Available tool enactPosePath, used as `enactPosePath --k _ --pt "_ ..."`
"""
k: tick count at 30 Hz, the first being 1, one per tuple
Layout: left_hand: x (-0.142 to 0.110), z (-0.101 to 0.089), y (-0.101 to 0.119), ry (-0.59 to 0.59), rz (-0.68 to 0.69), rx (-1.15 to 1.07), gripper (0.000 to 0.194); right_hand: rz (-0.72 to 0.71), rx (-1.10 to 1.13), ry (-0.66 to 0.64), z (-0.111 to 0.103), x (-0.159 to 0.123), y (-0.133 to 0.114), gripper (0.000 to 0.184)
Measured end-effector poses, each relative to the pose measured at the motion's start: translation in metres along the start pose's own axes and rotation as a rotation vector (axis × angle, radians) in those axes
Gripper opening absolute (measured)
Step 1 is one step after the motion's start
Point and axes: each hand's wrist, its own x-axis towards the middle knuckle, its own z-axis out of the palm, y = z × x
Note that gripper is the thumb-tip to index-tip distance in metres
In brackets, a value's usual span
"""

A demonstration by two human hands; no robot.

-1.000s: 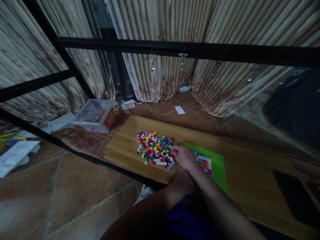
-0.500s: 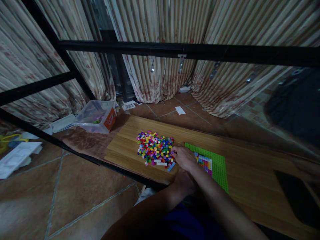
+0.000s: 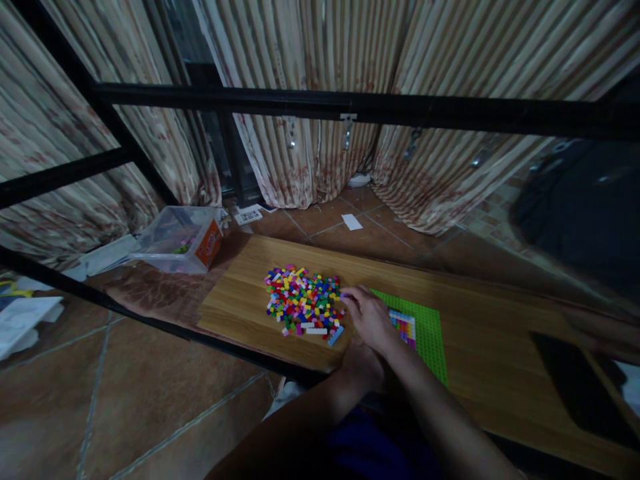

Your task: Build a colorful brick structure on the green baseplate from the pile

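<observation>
My right hand (image 3: 371,316) reaches across the wooden board (image 3: 240,300) to the right edge of a heap of small coloured bricks (image 3: 301,301). Its fingers are bent together, and their tips pinch a small purple brick (image 3: 343,295) at the heap's rim. Just right of the hand lies a green baseplate (image 3: 429,330), partly under my wrist. A patch of coloured bricks (image 3: 404,327) is fixed on it. My left hand does not show. A bare knee (image 3: 361,365) rises at the board's near edge.
A clear plastic box (image 3: 180,238) with an orange label stands left of the board. A black metal frame bar (image 3: 350,105) crosses the view above, with striped curtains (image 3: 310,47) behind. A dark flat object (image 3: 575,383) lies on the right. Tiled floor (image 3: 125,400) lies left.
My right hand stays at the heap's right edge, its fingertips edging a little farther away. The view has drifted, so everything sits slightly more to the left.
</observation>
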Motion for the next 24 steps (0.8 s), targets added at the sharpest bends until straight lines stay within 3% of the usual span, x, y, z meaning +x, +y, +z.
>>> enactPosePath --k 5,11,24 --pt "0.01 -0.016 0.013 0.094 0.034 -0.028 0.055 0.076 0.089 0.2 -0.032 -0.028 0.033 0.028" --pt "0.008 -0.018 0.013 0.102 0.01 -0.022 0.063 0.19 -0.018 0.217 -0.044 -0.052 0.079 0.031" --pt "0.008 -0.016 0.01 0.125 0.046 -0.015 0.063 0.139 -0.056 0.104 -0.044 -0.045 0.083 0.03"
